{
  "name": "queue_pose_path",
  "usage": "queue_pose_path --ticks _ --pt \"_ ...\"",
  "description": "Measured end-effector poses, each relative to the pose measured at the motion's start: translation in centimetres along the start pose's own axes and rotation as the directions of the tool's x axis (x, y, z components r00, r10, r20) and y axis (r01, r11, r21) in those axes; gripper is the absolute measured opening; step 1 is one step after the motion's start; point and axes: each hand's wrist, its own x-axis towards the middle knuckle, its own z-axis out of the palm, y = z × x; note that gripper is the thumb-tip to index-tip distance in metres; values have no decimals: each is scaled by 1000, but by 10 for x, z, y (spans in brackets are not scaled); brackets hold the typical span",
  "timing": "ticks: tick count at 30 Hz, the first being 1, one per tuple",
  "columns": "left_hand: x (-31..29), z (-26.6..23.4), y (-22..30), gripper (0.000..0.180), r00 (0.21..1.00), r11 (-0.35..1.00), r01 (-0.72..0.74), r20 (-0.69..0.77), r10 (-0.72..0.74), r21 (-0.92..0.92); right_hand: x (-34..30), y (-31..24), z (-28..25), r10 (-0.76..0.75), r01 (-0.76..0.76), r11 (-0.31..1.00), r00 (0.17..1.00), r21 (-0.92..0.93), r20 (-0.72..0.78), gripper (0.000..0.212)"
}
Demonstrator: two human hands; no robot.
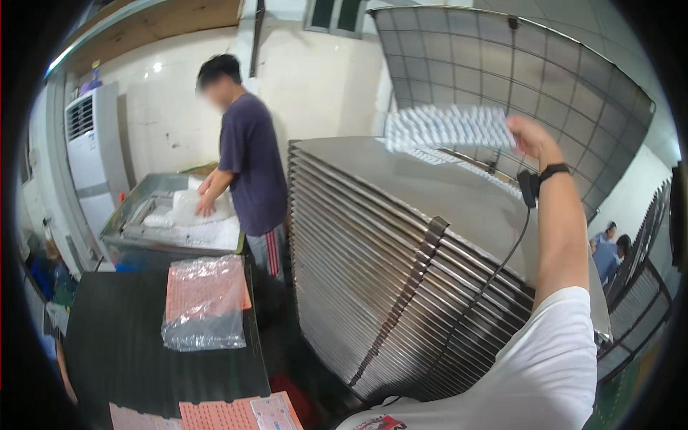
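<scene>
My right hand (530,136), arm stretched out to the upper right, grips one end of a long white strip (448,127) printed or set with small repeated blue-grey marks. Motion smears the strip, so its exact kind cannot be made out. It hangs above a tall stack of thin metal trays (358,215). On the top tray, partly under the held strip, lies a similar white row (473,170). A black wristband with a small black device (529,188) and cable sits on my right wrist. My left hand does not show.
A raised metal grid panel (473,64) leans behind the stack. At left, a person (251,158) handles white material (197,208) in a metal bin (122,240). A clear plastic bag (204,326) overlaps an orange sheet on the dark table (115,330); more orange sheets (222,414) lie nearer.
</scene>
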Motion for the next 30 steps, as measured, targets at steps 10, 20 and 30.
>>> queue_pose_path --ticks 10,20,30 --pt "97 36 112 62 992 974 -115 -73 103 -194 -59 156 -77 504 -647 753 681 -115 -530 16" --pt "139 41 188 65 983 941 -181 -62 171 -285 -15 179 -84 520 -537 824 589 180 -619 5" --pt "136 37 264 67 978 903 -185 18 208 -387 25 182 -91 489 -783 613 482 -107 -727 15"
